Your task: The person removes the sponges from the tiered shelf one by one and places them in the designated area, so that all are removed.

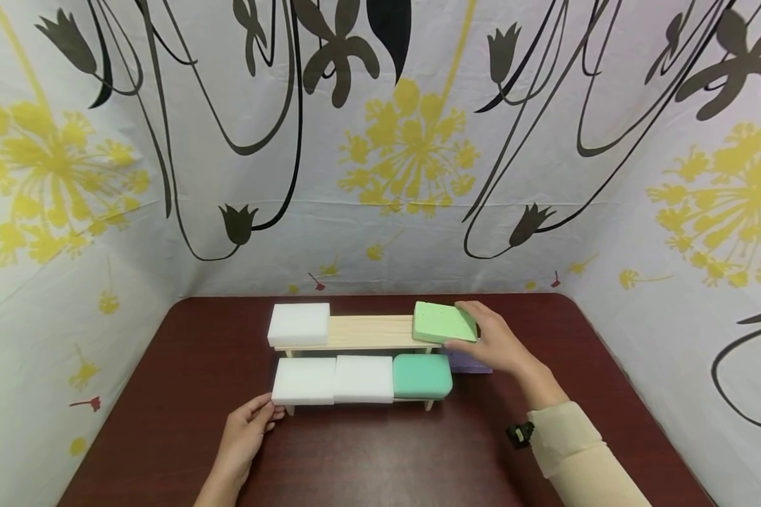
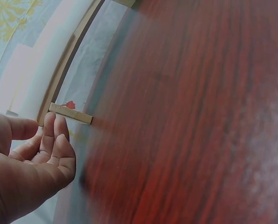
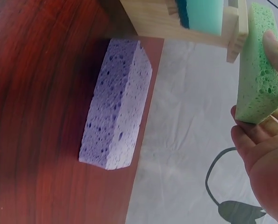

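Observation:
My right hand [image 1: 497,341] grips a light green sponge [image 1: 442,322] at its right end, thumb on one side and fingers on the other. The sponge lies at the right end of the upper tier of a small wooden rack [image 1: 370,331]. With thumb and fingertips my left hand [image 1: 247,429] pinches the left end of the lower tier, beside a short wooden leg [image 2: 72,113]. On that tier sit two white sponge blocks [image 1: 304,381] and a teal sponge [image 1: 422,376] at the right. Another white block [image 1: 299,324] occupies the upper tier's left end.
A purple porous sponge [image 3: 115,107] lies on the dark red wooden table [image 1: 380,458], right of the rack and partly hidden in the head view. Behind the table hangs a white cloth [image 1: 380,260] with flower prints. A dark strapped item [image 1: 520,434] sits at my right cuff.

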Demonstrator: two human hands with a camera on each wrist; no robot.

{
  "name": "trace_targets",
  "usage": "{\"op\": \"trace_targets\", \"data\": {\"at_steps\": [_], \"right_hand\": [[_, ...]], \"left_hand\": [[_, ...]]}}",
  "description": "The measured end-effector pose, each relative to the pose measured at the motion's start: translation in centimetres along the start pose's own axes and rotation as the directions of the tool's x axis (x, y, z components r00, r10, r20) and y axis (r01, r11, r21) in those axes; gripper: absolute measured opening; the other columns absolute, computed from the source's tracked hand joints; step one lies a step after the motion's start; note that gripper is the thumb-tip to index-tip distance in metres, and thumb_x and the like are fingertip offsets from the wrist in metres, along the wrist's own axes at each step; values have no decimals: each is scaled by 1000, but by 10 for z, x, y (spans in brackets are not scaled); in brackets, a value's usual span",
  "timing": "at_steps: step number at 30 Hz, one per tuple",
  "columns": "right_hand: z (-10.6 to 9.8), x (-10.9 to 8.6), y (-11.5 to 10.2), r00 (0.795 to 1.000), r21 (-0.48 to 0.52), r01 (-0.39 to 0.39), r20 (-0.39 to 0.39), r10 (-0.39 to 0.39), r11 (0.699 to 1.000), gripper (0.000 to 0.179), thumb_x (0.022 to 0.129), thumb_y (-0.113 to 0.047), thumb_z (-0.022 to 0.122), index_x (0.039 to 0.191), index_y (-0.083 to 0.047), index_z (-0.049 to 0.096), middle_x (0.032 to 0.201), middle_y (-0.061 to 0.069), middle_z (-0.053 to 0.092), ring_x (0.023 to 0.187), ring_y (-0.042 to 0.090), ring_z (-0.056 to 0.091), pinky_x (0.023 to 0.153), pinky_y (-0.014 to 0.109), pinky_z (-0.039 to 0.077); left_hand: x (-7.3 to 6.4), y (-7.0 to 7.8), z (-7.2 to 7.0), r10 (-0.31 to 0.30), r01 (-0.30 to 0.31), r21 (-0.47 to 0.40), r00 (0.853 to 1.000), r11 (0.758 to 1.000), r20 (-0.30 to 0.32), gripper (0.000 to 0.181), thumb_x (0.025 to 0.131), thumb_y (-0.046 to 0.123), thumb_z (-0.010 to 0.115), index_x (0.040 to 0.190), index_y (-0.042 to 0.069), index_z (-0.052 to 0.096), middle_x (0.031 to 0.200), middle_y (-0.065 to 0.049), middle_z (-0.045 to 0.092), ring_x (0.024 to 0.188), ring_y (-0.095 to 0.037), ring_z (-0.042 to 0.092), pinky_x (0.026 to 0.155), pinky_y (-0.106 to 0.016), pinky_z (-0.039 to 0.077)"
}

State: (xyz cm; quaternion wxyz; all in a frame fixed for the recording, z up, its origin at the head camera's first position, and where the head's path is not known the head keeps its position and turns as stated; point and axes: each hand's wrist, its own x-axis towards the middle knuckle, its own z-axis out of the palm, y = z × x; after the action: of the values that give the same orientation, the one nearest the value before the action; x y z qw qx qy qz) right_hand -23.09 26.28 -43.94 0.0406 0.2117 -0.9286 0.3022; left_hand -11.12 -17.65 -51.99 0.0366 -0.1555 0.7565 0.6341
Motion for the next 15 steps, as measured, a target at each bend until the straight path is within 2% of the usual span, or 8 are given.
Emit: {"op": "trace_targets", "data": {"at_steps": [8, 15], "right_hand": [[-5, -8, 11, 1000, -14, -1, 10, 2, 1000, 83, 87, -45, 80, 150, -3, 44, 145, 19, 50, 118, 32, 57, 91, 52, 51], [-10, -11, 20, 1000, -49, -1, 24, 3, 999, 85, 84, -42, 83, 148, -1, 45, 142, 20, 52, 111, 30, 58, 87, 49, 52]], "left_hand": [[-1, 0, 1, -4, 4, -21, 1000, 1000, 5, 37, 107, 8, 49, 136, -15, 52, 107, -16, 72, 95, -15, 68, 76, -21, 55], [0, -1, 1, -11, 11, -29, 1000, 1000, 9, 38, 107, 9, 48, 137, -15, 51, 108, -16, 71, 97, -17, 68, 76, -22, 56]]}}
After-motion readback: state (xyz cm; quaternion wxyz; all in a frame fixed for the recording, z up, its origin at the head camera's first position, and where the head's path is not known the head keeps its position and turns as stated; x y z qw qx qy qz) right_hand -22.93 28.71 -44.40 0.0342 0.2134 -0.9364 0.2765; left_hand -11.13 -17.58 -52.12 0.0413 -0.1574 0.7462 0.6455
